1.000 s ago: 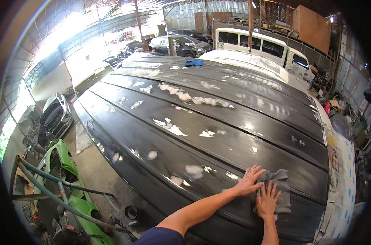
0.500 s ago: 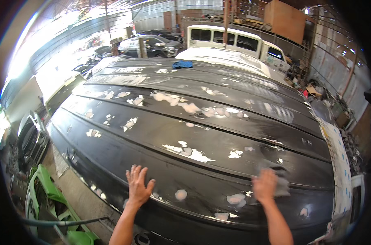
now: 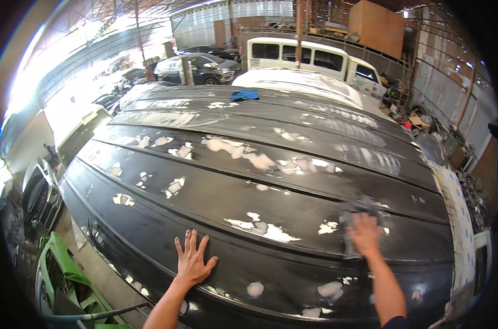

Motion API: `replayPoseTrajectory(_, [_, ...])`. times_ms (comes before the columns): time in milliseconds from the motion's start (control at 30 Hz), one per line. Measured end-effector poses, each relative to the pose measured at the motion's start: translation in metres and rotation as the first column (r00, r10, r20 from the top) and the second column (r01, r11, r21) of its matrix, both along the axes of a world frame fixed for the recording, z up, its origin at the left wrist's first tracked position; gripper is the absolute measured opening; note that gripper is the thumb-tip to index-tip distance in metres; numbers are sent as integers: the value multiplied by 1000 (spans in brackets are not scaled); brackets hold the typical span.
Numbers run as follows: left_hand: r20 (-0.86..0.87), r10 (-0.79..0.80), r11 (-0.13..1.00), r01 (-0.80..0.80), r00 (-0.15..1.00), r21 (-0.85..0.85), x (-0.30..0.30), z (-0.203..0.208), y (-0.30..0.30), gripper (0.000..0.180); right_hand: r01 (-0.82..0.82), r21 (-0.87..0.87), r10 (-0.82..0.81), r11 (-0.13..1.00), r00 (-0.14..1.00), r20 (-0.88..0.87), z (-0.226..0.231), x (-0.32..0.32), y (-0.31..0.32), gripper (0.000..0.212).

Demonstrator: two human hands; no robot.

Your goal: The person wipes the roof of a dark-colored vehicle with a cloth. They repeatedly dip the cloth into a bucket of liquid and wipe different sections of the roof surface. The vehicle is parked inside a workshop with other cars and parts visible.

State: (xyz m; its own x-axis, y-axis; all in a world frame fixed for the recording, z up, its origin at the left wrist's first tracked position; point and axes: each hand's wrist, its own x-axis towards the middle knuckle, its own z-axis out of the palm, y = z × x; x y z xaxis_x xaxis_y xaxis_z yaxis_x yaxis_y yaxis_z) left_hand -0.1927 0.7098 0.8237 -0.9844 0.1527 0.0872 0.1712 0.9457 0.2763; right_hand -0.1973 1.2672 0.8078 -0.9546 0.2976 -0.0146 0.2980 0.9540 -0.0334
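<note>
A black ribbed vehicle roof fills the middle of the view, patched with bare white and pinkish filler spots. My left hand rests on it near the closest ridge, fingers spread and holding nothing. Further right, my right hand presses a grey cloth against the surface, its fingers laid over it. The cloth is blurred and partly hidden under the palm. Toward the far edge of the roof lies a crumpled blue cloth.
Masking paper runs along the roof's right edge. Green body panels stand on the floor at lower left, a dark hose nearby. Behind are a white van, parked cars and piled clutter by the right wall.
My right hand and the grey cloth have moved forward across the roof. My left hand has shifted slightly right and nearer in view, still spread on the surface. The view has moved a little.
</note>
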Motion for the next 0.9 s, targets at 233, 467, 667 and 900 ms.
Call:
replayPoseTrajectory(233, [-3,-24,999,24,1000,-45,-22,-7,-6,87,543,-19,-543,839,839,-16,-37,-52,210,66])
replayPoseTrajectory(467, [38,-30,998,32,999,-55,-26,-4,-6,89,-148,49,152,988,985,-83,-35,-241,45,63])
replayPoseTrajectory(667, [27,-72,997,72,997,-17,-31,2,-10,91,-439,-48,436,897,898,-63,-17,-375,-205,69])
replayPoseTrajectory(900, [73,-145,982,134,987,132,-35,6,-22,100,-521,-101,519,848,854,-42,-2,-467,-408,77])
